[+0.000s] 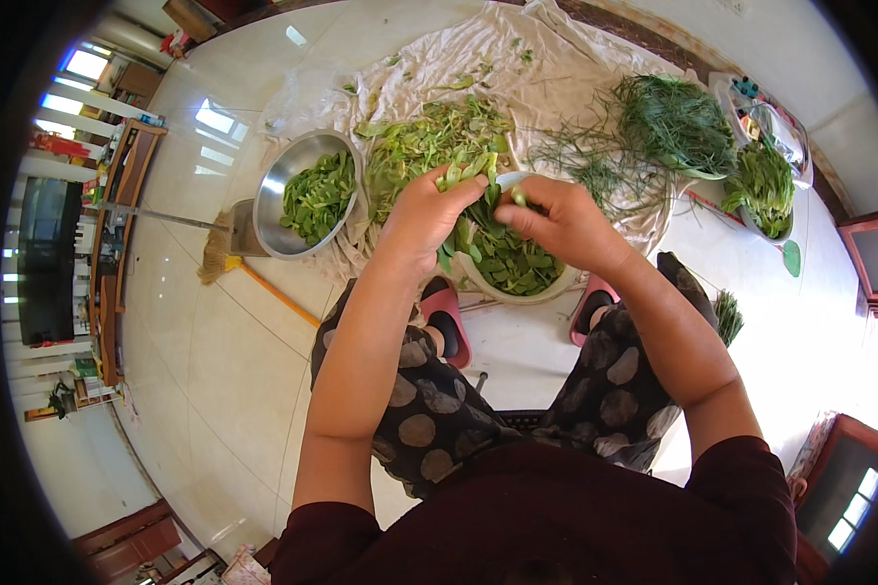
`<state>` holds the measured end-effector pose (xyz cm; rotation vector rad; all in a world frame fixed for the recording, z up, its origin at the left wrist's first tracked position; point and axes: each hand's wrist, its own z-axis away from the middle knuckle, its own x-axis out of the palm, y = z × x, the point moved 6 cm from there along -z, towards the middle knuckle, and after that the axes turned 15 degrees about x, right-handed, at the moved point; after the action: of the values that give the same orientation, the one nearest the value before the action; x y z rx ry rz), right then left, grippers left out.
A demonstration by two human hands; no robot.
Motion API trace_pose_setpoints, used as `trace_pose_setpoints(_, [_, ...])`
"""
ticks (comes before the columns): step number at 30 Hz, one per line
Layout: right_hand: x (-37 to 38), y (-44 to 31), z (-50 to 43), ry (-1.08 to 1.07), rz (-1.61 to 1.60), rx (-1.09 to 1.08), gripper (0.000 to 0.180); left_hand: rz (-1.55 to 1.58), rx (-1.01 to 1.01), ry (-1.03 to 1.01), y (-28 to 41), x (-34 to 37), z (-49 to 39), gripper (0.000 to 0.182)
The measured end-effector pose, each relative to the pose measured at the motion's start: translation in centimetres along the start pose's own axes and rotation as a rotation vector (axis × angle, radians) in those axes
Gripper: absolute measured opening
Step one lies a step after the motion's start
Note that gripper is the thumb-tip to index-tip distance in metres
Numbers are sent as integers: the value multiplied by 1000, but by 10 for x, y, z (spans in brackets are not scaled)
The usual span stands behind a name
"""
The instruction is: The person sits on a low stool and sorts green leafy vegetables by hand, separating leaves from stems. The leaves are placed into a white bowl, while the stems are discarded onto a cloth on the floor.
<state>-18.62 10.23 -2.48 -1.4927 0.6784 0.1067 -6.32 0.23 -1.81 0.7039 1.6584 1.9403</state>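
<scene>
My left hand [430,208] grips a bunch of leafy green stems [462,172], whose leaves hang below the fingers. Close beside it, my right hand [552,216] pinches a short pale green piece of stem [518,194] between thumb and fingers. Both hands are above a pale round basin [521,298] that holds many dark green leaves [519,265]. Behind the hands, a pile of leafy greens [432,139] is spread on a crumpled pale cloth [549,88]. To the left, a metal bowl [269,208] contains more leaves [320,201].
A heap of thin grass-like greens [673,121] sits at the back right. Nearby, a bowl of leafy greens [764,190] stands by a clear plastic box [801,157]. A broom [274,292] and a dustpan [247,230] lie left. My feet in pink slippers [450,322] flank the basin.
</scene>
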Motion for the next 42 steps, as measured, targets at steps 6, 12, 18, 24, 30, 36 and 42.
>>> trace_pose_setpoints(6, [0, 13, -7, -129, -334, 404, 35, -288, 69, -122, -12, 3, -4, 45])
trace_pose_setpoints(12, [-2, 19, -8, -170, -312, 494, 31, -498, 141, -171, -7, 9, 2, 48])
trace_pose_setpoints(18, [-1, 20, -6, -279, -337, 429, 34, -449, 103, -169, -11, -1, 1, 42])
trace_pose_setpoints(24, [4, 11, -1, -371, -444, 433, 31, -311, 9, -269, -16, -3, 3, 44])
trace_pose_setpoints(30, [8, -8, 9, -489, -785, 299, 23, 2, 26, -425, 10, 7, 11, 28])
trace_pose_setpoints(36, [-27, -15, 2, -327, -982, 155, 17, -1, -35, -253, 11, -16, 5, 34])
trace_pose_setpoints(42, [-4, -10, -1, -388, -551, 272, 16, -15, -75, -294, 13, 3, 10, 40])
